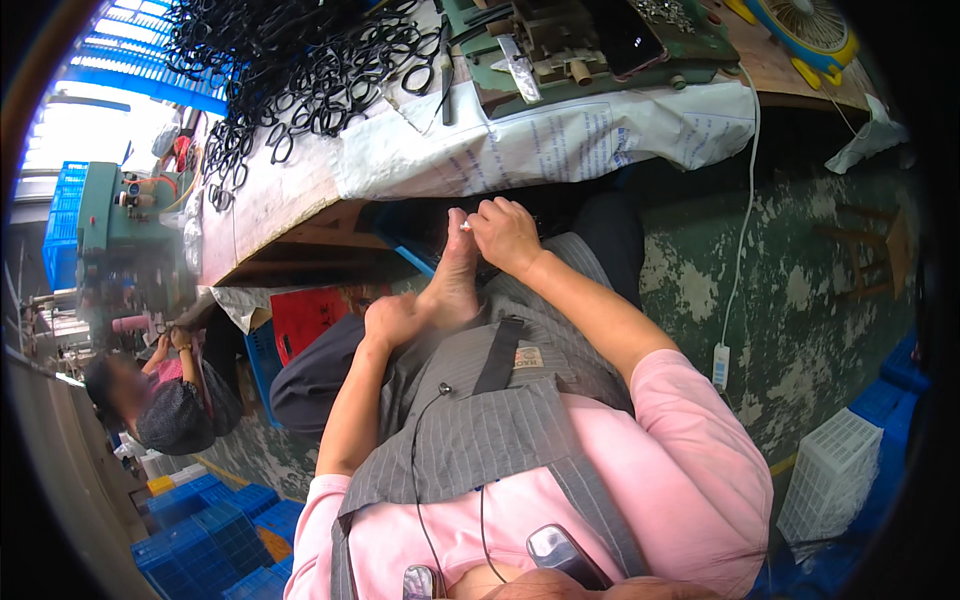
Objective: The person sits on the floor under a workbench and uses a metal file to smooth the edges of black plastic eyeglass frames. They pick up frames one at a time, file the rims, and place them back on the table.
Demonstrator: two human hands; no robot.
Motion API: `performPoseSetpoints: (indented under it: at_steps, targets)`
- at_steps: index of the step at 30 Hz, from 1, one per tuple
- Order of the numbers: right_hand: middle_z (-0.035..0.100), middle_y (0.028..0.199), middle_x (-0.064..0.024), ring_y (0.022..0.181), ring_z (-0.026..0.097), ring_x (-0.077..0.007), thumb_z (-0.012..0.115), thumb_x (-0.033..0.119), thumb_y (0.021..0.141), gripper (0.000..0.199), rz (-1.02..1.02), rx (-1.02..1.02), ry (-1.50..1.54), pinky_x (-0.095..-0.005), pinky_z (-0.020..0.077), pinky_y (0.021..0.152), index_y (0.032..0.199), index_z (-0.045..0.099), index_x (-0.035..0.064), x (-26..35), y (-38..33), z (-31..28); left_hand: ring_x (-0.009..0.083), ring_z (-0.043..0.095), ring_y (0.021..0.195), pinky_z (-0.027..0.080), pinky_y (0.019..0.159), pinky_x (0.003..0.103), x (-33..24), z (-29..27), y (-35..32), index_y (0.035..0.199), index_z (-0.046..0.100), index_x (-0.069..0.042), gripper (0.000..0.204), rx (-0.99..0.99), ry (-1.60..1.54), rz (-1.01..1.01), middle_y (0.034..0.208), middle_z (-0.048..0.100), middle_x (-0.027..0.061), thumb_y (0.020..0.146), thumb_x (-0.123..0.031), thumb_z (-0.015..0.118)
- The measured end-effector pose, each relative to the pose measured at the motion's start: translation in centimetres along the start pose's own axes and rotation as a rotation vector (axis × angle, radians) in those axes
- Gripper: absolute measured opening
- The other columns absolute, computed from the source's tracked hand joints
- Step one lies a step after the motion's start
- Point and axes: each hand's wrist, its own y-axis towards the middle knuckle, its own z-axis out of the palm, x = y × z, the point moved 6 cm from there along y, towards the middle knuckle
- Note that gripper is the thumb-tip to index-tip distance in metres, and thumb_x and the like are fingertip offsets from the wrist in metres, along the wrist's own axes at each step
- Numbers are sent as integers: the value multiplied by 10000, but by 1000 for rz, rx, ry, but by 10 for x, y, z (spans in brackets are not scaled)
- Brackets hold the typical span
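Note:
My bare foot (458, 280) is raised in front of my lap, toes pointing toward the workbench. My left hand (393, 320) is closed around its near end; some fingers are hidden behind it. At the toes, my right hand (505, 236) is closed in a pinch on a small white piece (465, 226), too small to name, which touches the toes. A grey striped apron (480, 440) covers my lap below both hands.
Black scissor handles (330, 95) lie heaped on the workbench (280, 200). A white sheet (540, 140) hangs over its edge beside a green machine base (500, 95), a phone (625, 40) and a fan (810, 25). A co-worker (180, 400) sits left; blue crates (210, 540) stand behind.

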Motion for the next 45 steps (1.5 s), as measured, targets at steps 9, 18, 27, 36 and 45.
performPoseSetpoints:
  at_steps: [9,18,27,36,45]
  targets:
    - [573,761,-11,763,550,-199,610,159,737,73,-322,-43,-203,-345,426,671,748,667,114,21,19,-2,359,658,841,501,770,447,-10,-8,-5,794,697,-16,606,-58,-33,24,822,686,197,826,-589,504]
    - [587,779,20,799,565,-189,605,164,731,86,-495,228,-230,-335,433,684,705,682,137,21,26,23,353,652,831,497,755,436,-16,-9,-6,813,700,-20,579,-60,-30,23,802,682,195,810,-579,546]
    - [665,899,-22,920,634,-226,598,184,784,131,-341,559,-236,-362,510,752,792,724,149,1,51,21,340,656,829,501,755,424,-10,-3,-4,831,703,-63,595,-50,-6,14,805,692,163,823,-630,523]
    - [630,829,-12,828,622,-203,612,155,748,108,-476,413,-193,-364,505,703,748,719,142,17,41,39,344,655,829,502,761,424,-8,3,2,842,702,-61,605,-58,26,42,800,696,154,821,-639,521]
    - [687,927,-86,944,640,-293,635,251,802,160,-112,796,-130,-421,510,776,869,726,138,-16,54,39,324,658,852,497,786,414,-6,4,3,866,707,-70,601,-26,36,33,815,699,151,823,-639,516]
